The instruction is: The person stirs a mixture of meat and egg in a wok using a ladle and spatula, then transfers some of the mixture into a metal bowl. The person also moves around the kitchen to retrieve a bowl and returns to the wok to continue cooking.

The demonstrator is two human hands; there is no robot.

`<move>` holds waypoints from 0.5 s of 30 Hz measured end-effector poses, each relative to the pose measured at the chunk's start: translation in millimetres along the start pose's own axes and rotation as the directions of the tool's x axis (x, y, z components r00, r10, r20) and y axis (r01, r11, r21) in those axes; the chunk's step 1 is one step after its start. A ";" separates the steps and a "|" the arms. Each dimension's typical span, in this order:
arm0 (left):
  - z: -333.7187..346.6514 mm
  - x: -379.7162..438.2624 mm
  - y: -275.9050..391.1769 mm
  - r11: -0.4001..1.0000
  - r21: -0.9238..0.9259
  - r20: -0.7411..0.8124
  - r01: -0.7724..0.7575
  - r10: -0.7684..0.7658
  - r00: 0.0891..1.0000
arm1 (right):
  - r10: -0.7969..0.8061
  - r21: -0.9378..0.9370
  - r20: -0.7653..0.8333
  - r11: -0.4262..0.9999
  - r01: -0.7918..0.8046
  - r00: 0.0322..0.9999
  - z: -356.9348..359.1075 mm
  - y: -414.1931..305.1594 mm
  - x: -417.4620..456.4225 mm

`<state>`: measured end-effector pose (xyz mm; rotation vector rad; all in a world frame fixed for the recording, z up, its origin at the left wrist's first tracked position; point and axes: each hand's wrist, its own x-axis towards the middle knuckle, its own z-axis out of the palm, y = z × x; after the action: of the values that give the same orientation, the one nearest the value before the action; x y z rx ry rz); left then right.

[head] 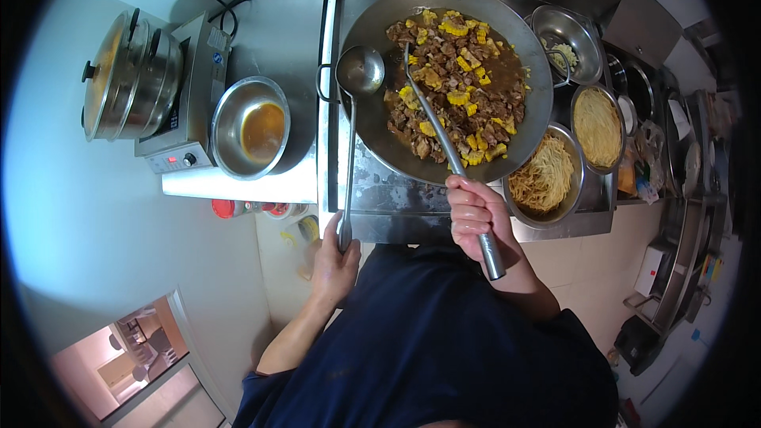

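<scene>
A large wok [368,131] with two loop handles holds chunks of braised meat [440,71], pieces of yellow corn [458,98] and brown broth [505,68]. My left hand [336,267] grips the handle end of a steel ladle [361,70], whose bowl is over the wok's left side. In my right hand [478,214] is the thick metal handle of a long cooking utensil [437,122]. Its far end reaches in among the meat and corn, so its head is hidden.
Left of the wok, a steel bowl of brown liquid [252,128] sits beside an induction cooker [190,89] carrying a lidded steamer pot [134,77]. On the right are a bowl of noodle-like strips [544,175], another of pale shreds [597,128] and a bowl with chopped garlic-like bits [568,44].
</scene>
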<state>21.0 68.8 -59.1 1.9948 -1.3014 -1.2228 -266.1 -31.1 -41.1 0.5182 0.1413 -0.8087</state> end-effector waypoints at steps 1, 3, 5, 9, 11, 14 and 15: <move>3.8 0.1 0.2 0.999 -0.011 0.010 0.037 -0.036 0.999 | -0.011 0.007 -0.011 1.000 0.011 1.000 2.5 -2.7 -5.5; 11.0 -2.8 0.7 1.000 0.001 -0.040 0.013 -0.013 0.999 | -0.022 0.031 -0.006 0.999 0.022 1.000 -1.1 -10.0 -14.4; 14.9 -3.6 6.7 0.996 0.083 -0.088 -0.044 0.051 0.995 | -0.034 0.035 -0.012 0.999 0.035 0.999 -2.6 -15.9 -21.2; 12.2 -4.3 27.5 0.995 0.090 -0.042 0.045 -0.042 0.998 | -0.039 0.058 0.009 0.998 0.039 0.999 -3.9 -22.3 -33.4; 8.2 -2.2 34.1 0.996 0.081 -0.028 0.047 -0.045 0.999 | -0.045 0.058 -0.005 0.997 0.045 0.999 -3.7 -25.4 -38.0; 7.1 0.6 41.1 0.986 -0.124 0.034 0.108 -0.105 0.994 | -0.044 0.069 -0.009 0.997 0.045 0.999 -6.2 -28.9 -44.3; 6.1 1.9 45.8 0.965 -0.208 0.082 0.159 -0.144 0.986 | -0.050 0.056 -0.017 0.997 0.051 0.999 -6.7 -30.2 -46.1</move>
<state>-6.0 47.2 -28.4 1.9404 -1.0124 -1.4464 -319.0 -15.0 -44.2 0.5760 0.1464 -0.8603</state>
